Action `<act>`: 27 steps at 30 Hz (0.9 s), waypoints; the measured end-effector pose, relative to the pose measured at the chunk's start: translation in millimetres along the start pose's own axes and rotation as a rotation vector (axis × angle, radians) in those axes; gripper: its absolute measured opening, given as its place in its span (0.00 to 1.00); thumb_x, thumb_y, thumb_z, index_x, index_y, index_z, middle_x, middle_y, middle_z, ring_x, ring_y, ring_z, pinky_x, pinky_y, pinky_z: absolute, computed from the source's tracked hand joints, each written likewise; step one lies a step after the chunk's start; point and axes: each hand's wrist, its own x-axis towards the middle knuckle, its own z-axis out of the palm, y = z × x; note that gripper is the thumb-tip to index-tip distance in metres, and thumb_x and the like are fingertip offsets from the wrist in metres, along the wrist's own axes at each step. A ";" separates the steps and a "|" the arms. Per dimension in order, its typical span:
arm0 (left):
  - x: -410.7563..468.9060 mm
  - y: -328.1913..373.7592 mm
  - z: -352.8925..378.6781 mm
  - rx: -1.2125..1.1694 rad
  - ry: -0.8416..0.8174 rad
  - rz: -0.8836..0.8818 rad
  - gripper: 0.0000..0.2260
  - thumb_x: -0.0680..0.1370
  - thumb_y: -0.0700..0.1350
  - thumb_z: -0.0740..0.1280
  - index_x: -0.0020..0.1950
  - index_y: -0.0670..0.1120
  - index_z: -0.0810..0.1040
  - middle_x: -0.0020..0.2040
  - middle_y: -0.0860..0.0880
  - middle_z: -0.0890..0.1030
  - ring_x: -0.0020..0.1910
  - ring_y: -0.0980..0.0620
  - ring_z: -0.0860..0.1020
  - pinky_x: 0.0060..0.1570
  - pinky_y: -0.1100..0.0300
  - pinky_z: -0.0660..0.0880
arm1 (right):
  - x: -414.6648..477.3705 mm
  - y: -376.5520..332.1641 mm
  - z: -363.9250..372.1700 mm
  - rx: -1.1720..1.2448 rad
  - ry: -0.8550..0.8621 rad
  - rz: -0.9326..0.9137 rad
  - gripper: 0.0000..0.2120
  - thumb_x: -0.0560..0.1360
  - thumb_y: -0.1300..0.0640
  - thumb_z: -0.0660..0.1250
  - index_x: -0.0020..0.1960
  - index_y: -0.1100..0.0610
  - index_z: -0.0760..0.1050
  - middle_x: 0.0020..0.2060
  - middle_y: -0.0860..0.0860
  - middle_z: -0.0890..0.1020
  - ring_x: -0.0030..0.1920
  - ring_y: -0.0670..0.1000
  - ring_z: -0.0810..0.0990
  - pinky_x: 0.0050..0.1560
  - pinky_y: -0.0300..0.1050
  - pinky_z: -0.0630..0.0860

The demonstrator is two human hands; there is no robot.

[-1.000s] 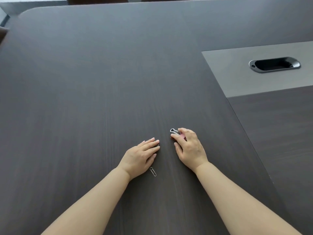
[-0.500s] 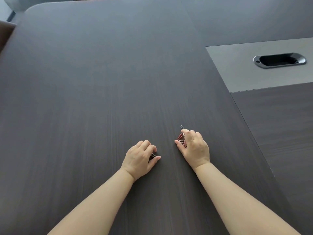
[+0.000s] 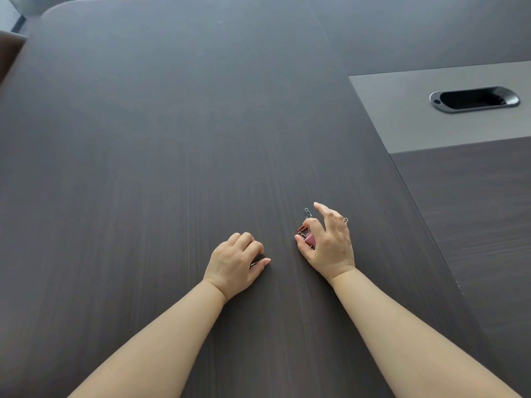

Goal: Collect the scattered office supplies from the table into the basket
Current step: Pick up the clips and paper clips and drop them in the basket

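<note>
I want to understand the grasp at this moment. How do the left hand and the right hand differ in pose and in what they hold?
The left hand is curled into a loose fist; the right hand has its forefinger raised. The left hand shows only a glint of metal under its fingers; the right hand pinches a pink binder clip, with a silver paper clip lying just beyond it. Both hands are low over the dark table.

left hand (image 3: 234,262) curled closed; right hand (image 3: 327,239) pinching, forefinger raised.

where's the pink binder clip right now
In the head view it is right of centre, pinched in the right hand: the pink binder clip sits between thumb and fingers, just below a paper clip lying on the table.
</note>
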 end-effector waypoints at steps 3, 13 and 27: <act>-0.6 -0.5 1.5 -0.011 0.035 0.014 0.13 0.74 0.54 0.61 0.35 0.47 0.75 0.34 0.51 0.75 0.30 0.51 0.72 0.25 0.61 0.69 | 6.2 -1.1 -2.8 0.015 -0.020 -0.003 0.18 0.68 0.53 0.65 0.55 0.57 0.74 0.56 0.56 0.79 0.54 0.57 0.76 0.51 0.52 0.77; -2.5 0.2 1.9 0.002 0.070 0.014 0.15 0.74 0.54 0.61 0.32 0.47 0.73 0.30 0.51 0.73 0.27 0.52 0.72 0.23 0.62 0.66 | 7.0 -3.8 2.4 -0.117 -0.052 -0.070 0.20 0.70 0.44 0.58 0.47 0.58 0.79 0.42 0.55 0.79 0.41 0.58 0.76 0.38 0.49 0.77; -1.4 -0.3 0.6 0.053 0.047 0.001 0.16 0.74 0.56 0.61 0.31 0.47 0.72 0.29 0.52 0.72 0.28 0.51 0.70 0.24 0.62 0.64 | -9.5 -6.3 5.7 -0.203 0.084 0.030 0.19 0.70 0.41 0.59 0.36 0.57 0.75 0.33 0.54 0.76 0.30 0.54 0.73 0.28 0.44 0.72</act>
